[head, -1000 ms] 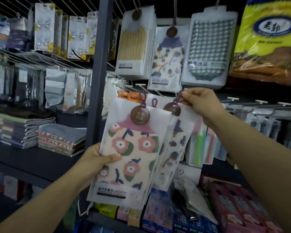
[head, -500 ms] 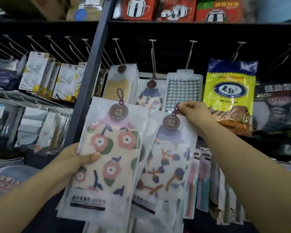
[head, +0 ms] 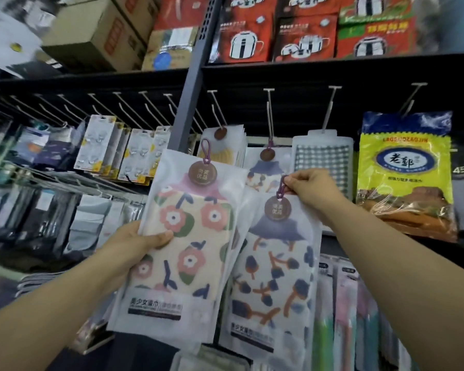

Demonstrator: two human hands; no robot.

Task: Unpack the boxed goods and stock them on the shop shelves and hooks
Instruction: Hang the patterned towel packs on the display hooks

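Head view: packets [head: 272,167] already crowd the hook [head: 269,113].

Dark metal shelving [head: 332,66] with a grey upright post [head: 196,84], wire hooks [head: 269,113] beneath, dim light.

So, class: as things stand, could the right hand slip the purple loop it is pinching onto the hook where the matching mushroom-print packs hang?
Probably yes. The right hand pinches the purple loop just below that hook, whose tip looks bare, with nothing between them. The hand must lift first.
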